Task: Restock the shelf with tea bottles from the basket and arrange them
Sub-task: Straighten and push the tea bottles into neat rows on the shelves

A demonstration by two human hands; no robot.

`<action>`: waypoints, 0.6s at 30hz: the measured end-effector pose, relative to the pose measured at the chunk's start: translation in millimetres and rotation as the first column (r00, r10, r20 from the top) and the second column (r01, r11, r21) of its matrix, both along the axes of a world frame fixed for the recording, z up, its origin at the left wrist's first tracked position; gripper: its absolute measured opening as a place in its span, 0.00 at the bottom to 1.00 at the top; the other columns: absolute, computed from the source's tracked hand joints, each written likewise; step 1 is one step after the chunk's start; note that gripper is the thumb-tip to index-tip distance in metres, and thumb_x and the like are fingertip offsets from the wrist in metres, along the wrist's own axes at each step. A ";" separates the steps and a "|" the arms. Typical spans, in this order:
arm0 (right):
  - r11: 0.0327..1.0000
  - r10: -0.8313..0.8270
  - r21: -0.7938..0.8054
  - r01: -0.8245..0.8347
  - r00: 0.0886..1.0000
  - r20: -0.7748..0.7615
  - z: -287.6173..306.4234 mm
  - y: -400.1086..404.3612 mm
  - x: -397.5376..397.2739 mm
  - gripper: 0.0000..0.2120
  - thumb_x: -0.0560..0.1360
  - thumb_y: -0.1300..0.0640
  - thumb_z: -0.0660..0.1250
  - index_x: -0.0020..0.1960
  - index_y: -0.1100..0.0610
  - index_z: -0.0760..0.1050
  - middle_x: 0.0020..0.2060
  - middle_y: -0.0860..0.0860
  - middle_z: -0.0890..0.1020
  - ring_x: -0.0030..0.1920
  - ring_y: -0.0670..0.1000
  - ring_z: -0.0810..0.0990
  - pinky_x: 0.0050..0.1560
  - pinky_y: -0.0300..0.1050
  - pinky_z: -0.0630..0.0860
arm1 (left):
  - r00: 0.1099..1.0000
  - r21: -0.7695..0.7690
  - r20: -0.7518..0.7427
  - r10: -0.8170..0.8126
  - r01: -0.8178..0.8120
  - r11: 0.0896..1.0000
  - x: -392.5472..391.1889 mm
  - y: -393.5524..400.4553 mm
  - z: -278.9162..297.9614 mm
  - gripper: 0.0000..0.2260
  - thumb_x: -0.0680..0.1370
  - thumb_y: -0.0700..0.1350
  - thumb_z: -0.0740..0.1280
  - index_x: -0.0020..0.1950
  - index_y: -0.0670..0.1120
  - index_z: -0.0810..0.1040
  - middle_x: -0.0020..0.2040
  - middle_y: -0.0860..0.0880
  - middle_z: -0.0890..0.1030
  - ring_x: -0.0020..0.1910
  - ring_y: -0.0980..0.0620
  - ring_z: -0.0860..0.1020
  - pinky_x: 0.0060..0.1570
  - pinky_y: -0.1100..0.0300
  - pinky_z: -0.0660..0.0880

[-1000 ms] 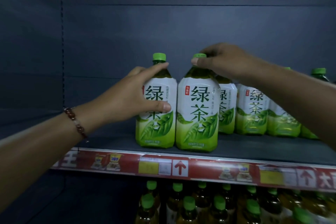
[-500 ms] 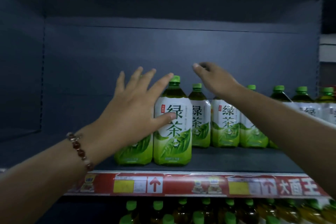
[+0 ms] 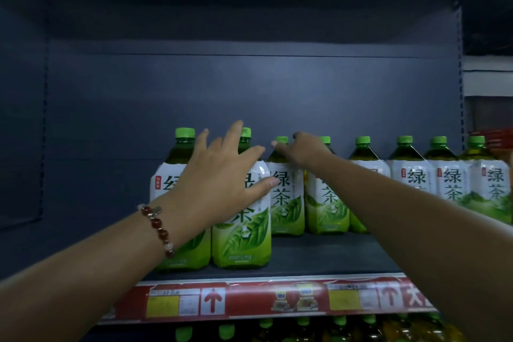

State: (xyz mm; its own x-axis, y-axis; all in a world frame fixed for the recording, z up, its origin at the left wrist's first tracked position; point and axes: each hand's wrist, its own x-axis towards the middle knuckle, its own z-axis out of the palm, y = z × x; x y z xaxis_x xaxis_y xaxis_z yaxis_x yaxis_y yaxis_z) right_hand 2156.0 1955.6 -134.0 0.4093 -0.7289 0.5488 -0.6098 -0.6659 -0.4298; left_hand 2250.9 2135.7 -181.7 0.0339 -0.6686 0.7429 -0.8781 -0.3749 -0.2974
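Where the fingers (image 3: pixel 238 130) of the left hand (image 3: pixel 219 178) are spread straight and wide, nothing is gripped; the palm is raised before two front tea bottles, and whether the thumb touches a label cannot be told. The left front bottle (image 3: pixel 180 164) is largely covered by that hand and wrist, only its green cap, shoulder and part of its label being seen. The right front bottle (image 3: pixel 244 233) is hidden at its neck and upper label. A beaded bracelet (image 3: pixel 158 228) is worn on the left wrist.

The fingers of the right hand (image 3: pixel 302 148) are curled at the cap and neck of a bottle in the back row (image 3: pixel 283 194); how they hold it is masked by the back of the hand, so the grip cannot be told. The next bottle (image 3: pixel 327 203) is partly screened by the right forearm, as is the one after it.

Further green-capped bottles (image 3: pixel 416 178) are stood upright in a row to the right, the last cut off at the frame edge. All are carried on the dark shelf (image 3: pixel 319 255), fronted by a red price strip (image 3: pixel 249 300) with blurred tags. Caps of a lower row (image 3: pixel 224 330) are dimly seen beneath. No basket is in view.
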 end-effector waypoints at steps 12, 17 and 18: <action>0.999 0.042 0.005 -0.042 0.998 0.054 0.9 6.5 -8.0 0.21 0.75 0.42 0.66 0.49 0.60 0.80 0.46 0.56 0.82 0.46 0.56 0.80 0.40 0.43 0.71 | 0.999 -0.098 0.016 -0.038 0.040 0.994 5.8 -8.5 -13.5 0.33 0.78 0.67 0.43 0.74 0.54 0.71 0.80 0.38 0.58 0.61 0.37 0.74 0.64 0.43 0.67; 0.998 0.050 -0.028 -0.049 0.999 0.021 3.0 21.4 -30.5 0.23 0.73 0.39 0.67 0.48 0.60 0.80 0.45 0.56 0.81 0.49 0.57 0.79 0.41 0.44 0.72 | 0.999 -0.103 0.023 -0.041 0.043 0.994 6.1 -9.7 -14.5 0.31 0.79 0.66 0.44 0.74 0.53 0.70 0.80 0.38 0.56 0.59 0.37 0.75 0.60 0.43 0.68; 0.998 0.065 -0.022 -0.064 0.997 0.032 3.0 24.2 -36.3 0.23 0.72 0.39 0.68 0.47 0.60 0.81 0.45 0.57 0.82 0.47 0.56 0.80 0.39 0.45 0.71 | 0.999 -0.101 0.017 -0.041 0.042 0.994 4.9 -9.3 -14.2 0.32 0.79 0.66 0.43 0.74 0.54 0.69 0.80 0.38 0.55 0.61 0.38 0.74 0.61 0.44 0.67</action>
State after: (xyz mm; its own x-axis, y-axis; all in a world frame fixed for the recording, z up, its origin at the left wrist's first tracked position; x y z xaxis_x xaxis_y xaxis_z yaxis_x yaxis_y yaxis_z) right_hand 2119.7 1979.8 -131.0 0.4367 -0.6898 0.5775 -0.5508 -0.7125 -0.4346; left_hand 2255.8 2126.4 -196.0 -0.0041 -0.5906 0.8069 -0.8891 -0.3671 -0.2733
